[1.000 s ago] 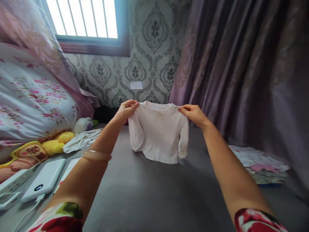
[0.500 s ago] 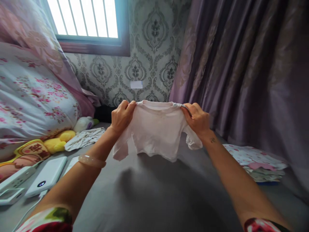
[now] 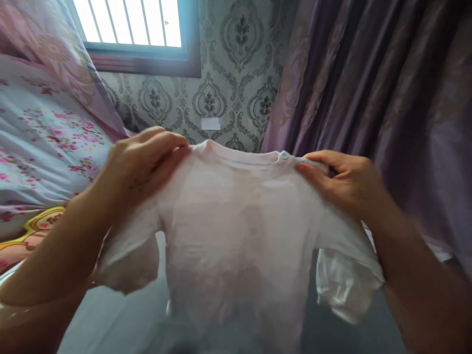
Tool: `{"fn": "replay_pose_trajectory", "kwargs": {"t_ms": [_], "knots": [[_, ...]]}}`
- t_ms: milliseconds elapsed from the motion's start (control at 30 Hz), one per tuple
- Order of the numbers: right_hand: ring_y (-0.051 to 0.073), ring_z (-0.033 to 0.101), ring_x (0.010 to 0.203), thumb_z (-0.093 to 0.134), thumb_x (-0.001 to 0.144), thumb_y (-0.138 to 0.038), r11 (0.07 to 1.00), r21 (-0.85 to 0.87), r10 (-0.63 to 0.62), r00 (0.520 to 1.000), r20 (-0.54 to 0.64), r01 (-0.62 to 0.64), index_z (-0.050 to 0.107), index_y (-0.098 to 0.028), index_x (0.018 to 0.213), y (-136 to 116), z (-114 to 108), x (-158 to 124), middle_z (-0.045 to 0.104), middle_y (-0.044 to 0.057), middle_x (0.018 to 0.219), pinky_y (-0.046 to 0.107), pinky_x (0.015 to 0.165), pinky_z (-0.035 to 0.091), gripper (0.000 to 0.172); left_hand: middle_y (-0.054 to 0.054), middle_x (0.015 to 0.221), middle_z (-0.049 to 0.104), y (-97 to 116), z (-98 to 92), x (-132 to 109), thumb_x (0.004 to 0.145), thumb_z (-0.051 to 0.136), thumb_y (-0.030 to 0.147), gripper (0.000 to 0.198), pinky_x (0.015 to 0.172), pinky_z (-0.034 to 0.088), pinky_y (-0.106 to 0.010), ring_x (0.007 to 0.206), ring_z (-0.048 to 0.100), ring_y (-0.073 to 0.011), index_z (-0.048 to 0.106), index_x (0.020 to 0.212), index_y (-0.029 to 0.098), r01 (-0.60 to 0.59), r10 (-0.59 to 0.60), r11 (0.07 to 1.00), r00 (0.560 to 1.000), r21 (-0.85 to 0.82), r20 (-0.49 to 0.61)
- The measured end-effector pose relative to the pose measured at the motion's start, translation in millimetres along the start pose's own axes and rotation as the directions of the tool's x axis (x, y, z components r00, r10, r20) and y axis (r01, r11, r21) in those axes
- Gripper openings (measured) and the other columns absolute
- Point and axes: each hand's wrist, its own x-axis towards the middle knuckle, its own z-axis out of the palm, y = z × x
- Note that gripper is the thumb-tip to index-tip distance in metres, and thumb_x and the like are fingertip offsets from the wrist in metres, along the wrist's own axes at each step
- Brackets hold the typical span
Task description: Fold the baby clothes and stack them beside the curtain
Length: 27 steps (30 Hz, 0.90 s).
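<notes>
A small white long-sleeved shirt (image 3: 239,211) hangs spread out in front of me, its neckline at the top and a button by the right shoulder. My left hand (image 3: 147,157) pinches its left shoulder. At the opposite shoulder, my right hand (image 3: 341,179) grips the fabric between thumb and fingers. Both sleeves droop below my hands, the right one bunched at its end. The lower part of the shirt is blurred.
Below the shirt lies a grey bed sheet (image 3: 110,314). Floral fabric (image 3: 47,132) and a yellow-edged plush item (image 3: 40,226) are at left. A purple curtain (image 3: 354,98) hangs at right, and a barred window (image 3: 129,24) is behind.
Both hands have come closer to the camera and farther apart with the shirt, which now looks much larger. The power bank and folded clothes are now mostly covered by my arms.
</notes>
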Motion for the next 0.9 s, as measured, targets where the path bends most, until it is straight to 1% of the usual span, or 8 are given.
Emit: {"fn": "replay_pose_trajectory", "kwargs": {"t_ms": [67,100,200,333,433,533,633,900], "knots": [[0.022,0.066,0.080,0.056,0.091,-0.052,0.993,0.075,0.073,0.981,0.180,-0.088,0.073,-0.026,0.096,14.4,20.0,1.3,0.073,0.001,0.089,0.031,0.070,0.048,0.032,-0.004,0.099,0.068,-16.9,24.1,2.5,0.089,0.049,0.043,0.027,0.076,0.043,-0.034,0.088,0.060,-0.0232,0.069,0.102,0.030,-0.042,0.043,0.999,0.986,-0.009,0.163],[0.022,0.066,0.081,0.054,0.091,-0.052,0.988,0.084,0.101,0.954,0.281,-0.129,0.073,-0.025,0.094,24.4,34.2,0.1,0.073,0.002,0.091,0.031,0.070,0.048,0.033,-0.005,0.100,0.068,-28.1,42.0,0.6,0.091,0.045,0.042,0.029,0.076,0.043,-0.033,0.088,0.061,-0.0225,0.068,0.102,0.027,-0.051,0.053,0.999,0.955,-0.013,0.292],[0.025,0.067,0.090,0.053,0.091,-0.049,0.982,-0.011,0.175,0.876,0.449,-0.191,0.072,-0.025,0.095,59.7,87.8,-13.7,0.074,0.003,0.097,0.031,0.074,0.047,0.031,-0.006,0.096,0.069,-63.4,109.3,-20.2,0.094,0.039,0.042,0.033,0.073,0.043,-0.029,0.086,0.063,-0.0214,0.066,0.096,0.024,0.013,0.028,0.997,0.849,-0.074,0.528],[0.026,0.065,0.102,0.044,0.096,-0.043,0.961,-0.212,0.267,0.809,0.523,-0.180,0.068,-0.026,0.102,99.7,160.9,-51.9,0.071,0.007,0.110,0.032,0.077,0.045,0.030,-0.008,0.099,0.069,-94.1,194.5,-67.9,0.096,0.033,0.041,0.035,0.070,0.042,-0.029,0.090,0.064,-0.0237,0.063,0.097,0.024,0.135,-0.120,0.991,0.784,0.020,0.609],[0.024,0.065,0.099,0.038,0.100,-0.042,0.945,-0.312,0.269,0.789,0.552,-0.104,0.065,-0.026,0.101,117.5,201.3,-80.3,0.070,0.007,0.108,0.031,0.074,0.044,0.031,-0.009,0.101,0.067,-104.5,235.1,-98.0,0.098,0.028,0.040,0.037,0.070,0.042,-0.029,0.090,0.064,-0.0235,0.061,0.100,0.023,0.151,-0.179,0.984,0.753,0.098,0.633],[0.022,0.065,0.097,0.036,0.102,-0.040,0.918,-0.393,0.296,0.767,0.570,-0.063,0.062,-0.025,0.106,130.6,228.9,-95.7,0.068,0.006,0.108,0.029,0.073,0.043,0.031,-0.009,0.102,0.066,-114.0,258.3,-113.8,0.100,0.025,0.040,0.038,0.069,0.042,-0.029,0.087,0.064,-0.0220,0.059,0.104,0.023,0.135,-0.234,0.970,0.725,0.200,0.648],[0.020,0.065,0.096,0.033,0.103,-0.041,0.897,-0.441,0.309,0.755,0.578,-0.029,0.060,-0.024,0.109,142.9,248.4,-98.0,0.066,0.005,0.111,0.028,0.073,0.043,0.032,-0.008,0.105,0.064,-124.5,271.5,-116.1,0.101,0.022,0.039,0.039,0.068,0.042,-0.028,0.087,0.063,-0.0209,0.057,0.108,0.022,0.097,-0.258,0.957,0.712,0.273,0.653],[0.022,0.066,0.097,0.031,0.103,-0.043,0.867,-0.497,0.379,0.693,0.614,-0.034,0.057,-0.022,0.111,169.0,283.0,-83.1,0.066,0.006,0.115,0.032,0.078,0.044,0.035,-0.009,0.107,0.061,-145.8,297.7,-89.6,0.102,0.025,0.036,0.038,0.070,0.042,-0.029,0.090,0.062,-0.0216,0.058,0.113,0.020,0.038,-0.242,0.952,0.700,0.303,0.672]]}}
